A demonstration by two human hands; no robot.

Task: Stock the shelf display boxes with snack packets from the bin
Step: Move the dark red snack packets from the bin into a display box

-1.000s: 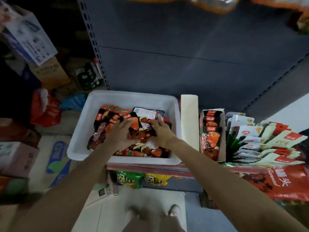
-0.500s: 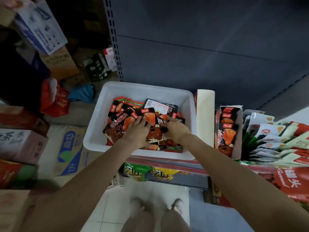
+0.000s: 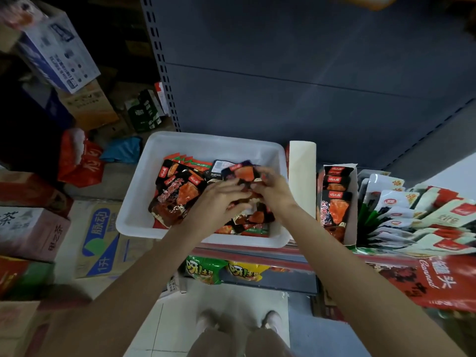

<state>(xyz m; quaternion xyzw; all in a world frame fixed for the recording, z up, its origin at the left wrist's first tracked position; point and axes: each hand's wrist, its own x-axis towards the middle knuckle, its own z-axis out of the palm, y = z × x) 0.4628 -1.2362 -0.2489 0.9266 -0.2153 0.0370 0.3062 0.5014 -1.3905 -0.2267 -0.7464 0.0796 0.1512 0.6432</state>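
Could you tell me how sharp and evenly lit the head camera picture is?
Head view: dim overall; the hands, left hand and right hand, are motion-smeared over the white bin; shelf upright leans from wide-angle distortion; corners fall dark.

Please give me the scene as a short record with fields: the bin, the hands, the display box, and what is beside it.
bin: white plastic bin on shelf, holding black-and-orange snack packets
left hand: on packets in bin
right hand: gripping a packet
display box: open cardboard display box, right of bin, same packets upright
beside: white-and-red pouches further right
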